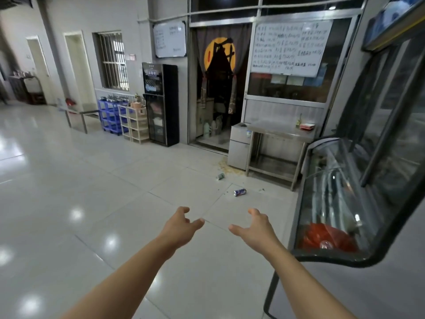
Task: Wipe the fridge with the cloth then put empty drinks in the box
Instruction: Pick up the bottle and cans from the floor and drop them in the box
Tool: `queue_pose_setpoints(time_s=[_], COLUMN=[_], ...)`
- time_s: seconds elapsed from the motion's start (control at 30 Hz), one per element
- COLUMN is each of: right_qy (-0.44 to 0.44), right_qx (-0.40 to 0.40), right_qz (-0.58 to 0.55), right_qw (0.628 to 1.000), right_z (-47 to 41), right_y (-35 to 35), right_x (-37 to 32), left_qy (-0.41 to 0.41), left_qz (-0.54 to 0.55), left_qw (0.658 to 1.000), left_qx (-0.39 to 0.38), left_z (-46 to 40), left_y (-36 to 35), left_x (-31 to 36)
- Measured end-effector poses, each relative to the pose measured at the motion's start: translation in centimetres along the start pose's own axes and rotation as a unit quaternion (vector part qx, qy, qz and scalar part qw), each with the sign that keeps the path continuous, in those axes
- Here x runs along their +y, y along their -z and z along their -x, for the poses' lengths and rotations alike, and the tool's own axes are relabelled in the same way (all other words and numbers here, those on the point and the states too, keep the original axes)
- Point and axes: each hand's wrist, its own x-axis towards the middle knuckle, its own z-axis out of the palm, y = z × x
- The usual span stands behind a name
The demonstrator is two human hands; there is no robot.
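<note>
I see a wide tiled floor (92,180) running from me to the far wall, glossy with lamp reflections. On the right, near me, stands a glass-fronted fridge (333,203) with a curved pane and a dark frame; something red (326,238) lies low inside it, blurred through the glass. Farther right a taller glass door (391,111) rises out of view. At the far right sits a steel bench (280,132) with a red-and-white stack (307,126) on its top, and just left of it, touching its leg, a small grey cabinet (239,146). Behind them is a dark doorway with a curtain (218,72) bearing an orange disc, and a written whiteboard (289,47) to its right. Left of the doorway stands a black cabinet (161,104), then cream shelves (134,123) and blue crates (110,116).

My arms reach forward over the floor. My left hand (181,226) and right hand (255,226) are both empty, fingers spread and loosely curled, palms turned toward each other, apart.

Two drinks lie on the floor beyond my hands: a blue can (239,192) on its side, near the bench, and a pale green can (220,176) farther off, beside a yellowish stain (227,168). I see no cloth or box.
</note>
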Motion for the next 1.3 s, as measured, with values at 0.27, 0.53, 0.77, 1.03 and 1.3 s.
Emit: queue_pose_setpoints(time_s=[0.27, 0.53, 0.77, 1.03, 1.3], right_qy=[0.006, -0.003, -0.041, -0.088, -0.121], right_qx=[-0.025, -0.035, 0.004, 0.051, 0.087], right_qz=[-0.025, -0.031, -0.015, -0.021, -0.037], right_qw=[0.999, 0.999, 0.999, 0.995, 0.988], right_z=[-16.8, -30.4, -42.8, -55.8, -71.6], right_y=[-3.3, -5.3, -7.7, -8.1, -7.3], right_x=[-4.4, -7.8, -10.5, -13.7, -12.8], left_qy=[0.025, 0.05, 0.015, 0.004, -0.011], left_qz=[-0.006, 0.007, -0.004, -0.034, -0.054], left_qw=[0.999, 0.998, 0.999, 0.993, 0.986], left_qx=[0.034, 0.024, -0.028, -0.111, -0.154], left_z=[-15.3, -28.9, -43.7, -61.0, -77.4], left_y=[5.3, 7.9, 10.1, 12.4, 8.7], left_x=[1.6, 2.5, 3.7, 7.1, 11.2])
